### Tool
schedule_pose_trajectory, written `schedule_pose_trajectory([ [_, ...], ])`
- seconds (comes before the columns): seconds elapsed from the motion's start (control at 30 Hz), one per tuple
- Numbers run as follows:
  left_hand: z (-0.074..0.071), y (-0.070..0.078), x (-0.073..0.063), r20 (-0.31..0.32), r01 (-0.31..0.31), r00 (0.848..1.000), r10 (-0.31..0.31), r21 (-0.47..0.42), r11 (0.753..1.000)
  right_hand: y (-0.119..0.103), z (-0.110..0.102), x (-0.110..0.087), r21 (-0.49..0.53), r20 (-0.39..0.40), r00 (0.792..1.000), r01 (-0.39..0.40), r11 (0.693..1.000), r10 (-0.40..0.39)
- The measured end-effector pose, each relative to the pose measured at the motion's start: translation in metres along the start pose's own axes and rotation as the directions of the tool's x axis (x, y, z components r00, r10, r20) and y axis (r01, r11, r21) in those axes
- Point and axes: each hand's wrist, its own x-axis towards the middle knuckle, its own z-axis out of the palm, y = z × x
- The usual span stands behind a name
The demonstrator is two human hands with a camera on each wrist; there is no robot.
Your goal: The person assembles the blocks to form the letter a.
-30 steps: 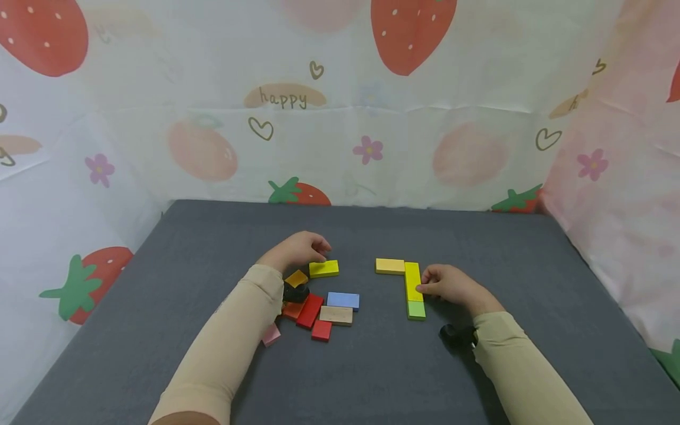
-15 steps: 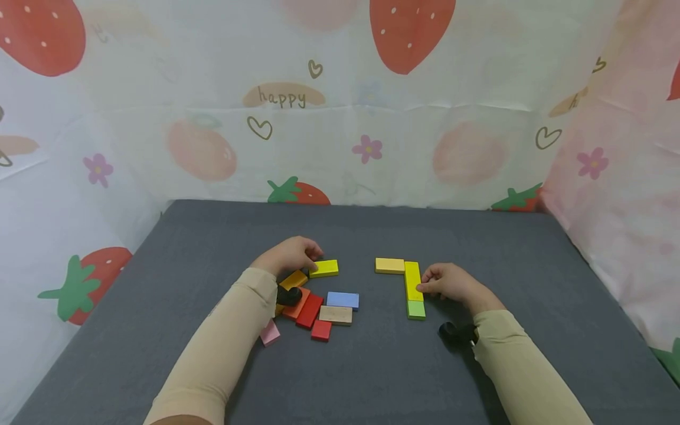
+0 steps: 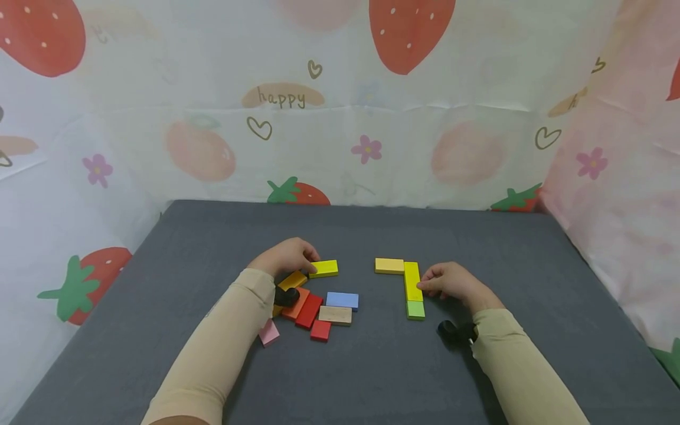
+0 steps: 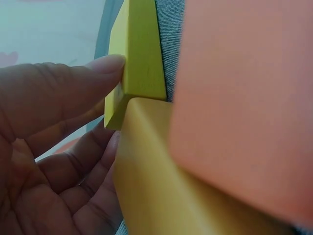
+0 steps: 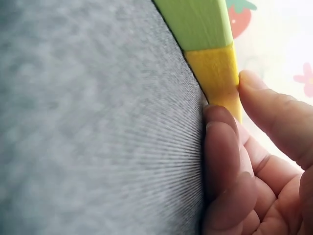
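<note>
In the head view, my left hand (image 3: 285, 257) is at the left end of a short yellow block (image 3: 325, 268). The left wrist view shows the thumb (image 4: 105, 68) against this yellow block (image 4: 139, 54), with the other fingers curled behind it. My right hand (image 3: 451, 283) holds the right side of a long yellow block (image 3: 412, 280). Its thumb (image 5: 257, 83) touches the upper edge of that yellow block (image 5: 212, 68), and curled fingertips meet its side. A light green block (image 3: 415, 310) adjoins its near end; a pale yellow block (image 3: 389, 266) adjoins its far left side.
Beside the left wrist lie an orange-yellow block (image 3: 294, 280), an orange block (image 3: 295, 302), red blocks (image 3: 309, 311), a blue block (image 3: 342, 300), a wooden block (image 3: 335, 315) and a pink block (image 3: 269, 333). All rest on the grey tabletop (image 3: 372, 378); a printed curtain (image 3: 398, 177) stands behind.
My left hand has drawn back a little to the left, toward the short yellow block's left end. The block stays in place, and my right hand has hardly moved.
</note>
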Motion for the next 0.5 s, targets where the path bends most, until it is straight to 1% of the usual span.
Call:
schedule_pose_trajectory([
  [0.27, 0.0014, 0.0012, -0.0014, -0.012, -0.016, 1.0, 0.016, 0.026, 1.0, 0.0019, 0.0006, 0.0016, 0.03, -0.005, 1.0, 0.004, 1.0, -0.004],
  [0.5, 0.003, 0.0072, -0.0008, -0.024, -0.031, 0.999, 0.033, 0.1, 0.995, 0.0019, 0.0016, 0.0018, 0.05, -0.006, 1.0, -0.003, 0.999, 0.004],
])
